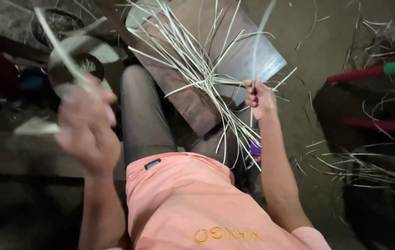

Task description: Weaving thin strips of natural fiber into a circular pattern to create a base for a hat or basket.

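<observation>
My left hand (pixel 86 122) is raised close to the camera and blurred, closed around a long pale strip (pixel 63 51) that curves up and to the left. My right hand (pixel 260 98) pinches the crossing point of a bundle of thin pale cane splints (pixel 197 74), which fan out over a wooden board (pixel 244 55). One flat strip (pixel 258 37) rises from that hand toward the top edge. My knee in dark trousers (pixel 142 111) lies between the hands, and my orange shirt (pixel 193 203) fills the bottom.
Loose splints (pixel 364 169) lie scattered on the earthen floor at the right. A red and green frame (pixel 392 74) stands at the right edge. A round dark container (pixel 56 23) sits at the upper left, with coloured cloth at the far left.
</observation>
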